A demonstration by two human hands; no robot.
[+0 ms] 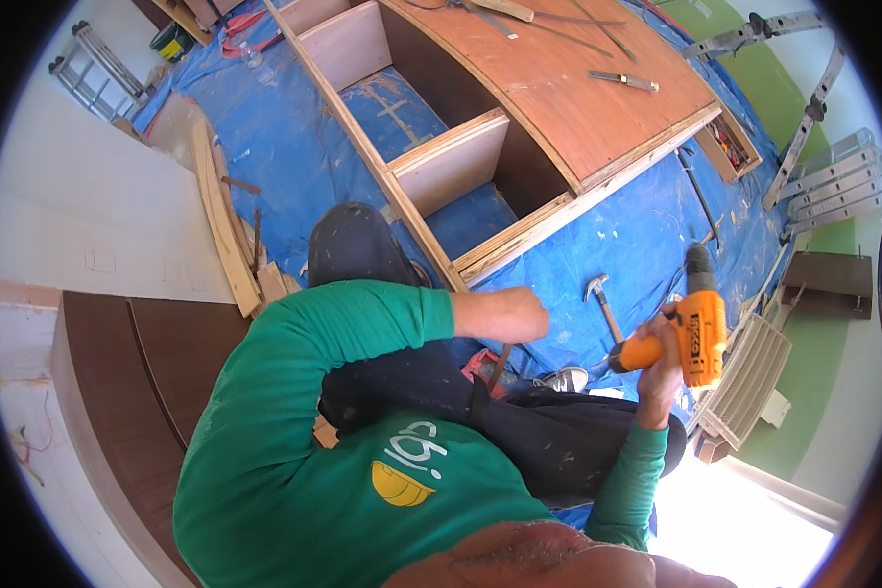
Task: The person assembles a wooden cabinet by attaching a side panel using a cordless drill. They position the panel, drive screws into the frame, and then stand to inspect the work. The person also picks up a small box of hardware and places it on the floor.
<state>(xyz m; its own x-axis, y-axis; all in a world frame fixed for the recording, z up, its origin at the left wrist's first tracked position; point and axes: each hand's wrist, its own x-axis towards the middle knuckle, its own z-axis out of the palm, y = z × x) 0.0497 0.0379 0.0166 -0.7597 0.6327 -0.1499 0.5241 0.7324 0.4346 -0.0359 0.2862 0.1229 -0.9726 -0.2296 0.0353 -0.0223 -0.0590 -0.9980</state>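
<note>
**A:** What do the hands hold?

**B:** The right hand (pixel 662 355), at the right of the frame, has its grip wrapped tight round the handle of an orange cordless drill (pixel 693 328), raised above a blue tarpaulin (pixel 637 235). The left hand (pixel 515 316), near the centre, is a closed fist; I cannot tell whether it holds anything.

**A:** How would the drill handle?

**B:** Probably rigid and fairly heavy, with a hard plastic shell. The handle is the sensible hold. A claw hammer (pixel 600 299) lies just left of it; a plywood cabinet frame (pixel 480 137) fills the upper centre.
</note>
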